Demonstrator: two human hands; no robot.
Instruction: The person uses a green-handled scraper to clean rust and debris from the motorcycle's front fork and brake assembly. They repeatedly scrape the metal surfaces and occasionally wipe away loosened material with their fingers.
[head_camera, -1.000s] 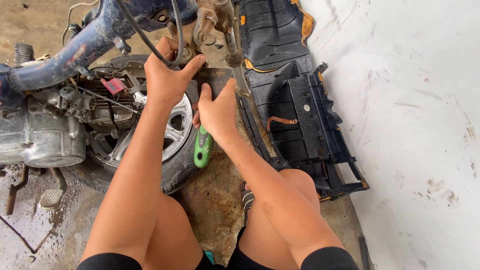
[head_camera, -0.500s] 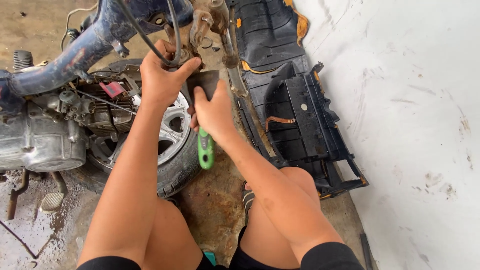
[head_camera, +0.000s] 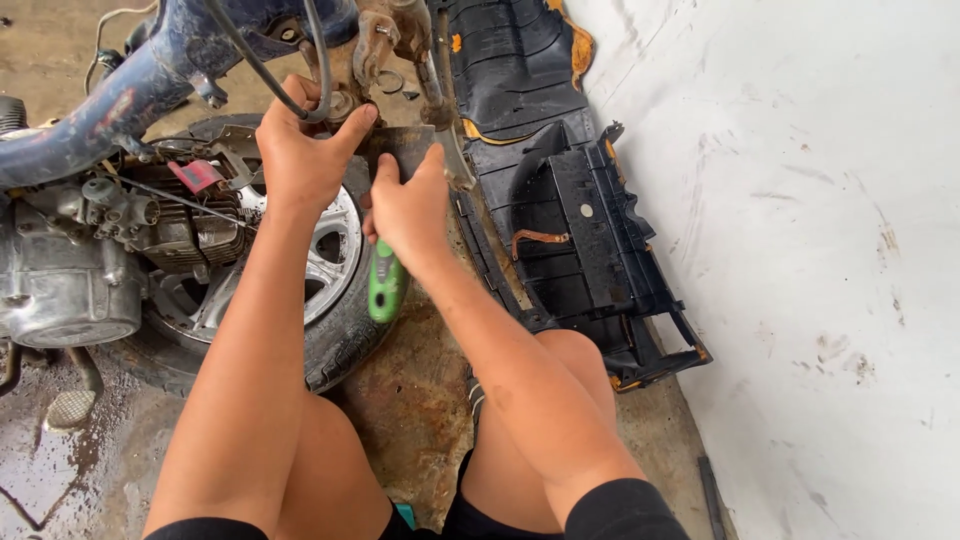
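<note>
Now both hands are working at the rusty bracket under the blue frame.

Left hand (head_camera: 300, 150) is closing around the rusty metal bracket (head_camera: 385, 40), having shifted slightly; right hand (head_camera: 410, 205) is gripping a green-handled tool (head_camera: 385, 285), pressing a dark plate further up. A small red tag (head_camera: 195, 175) is lying left, on the engine (head_camera: 70, 270).
</note>
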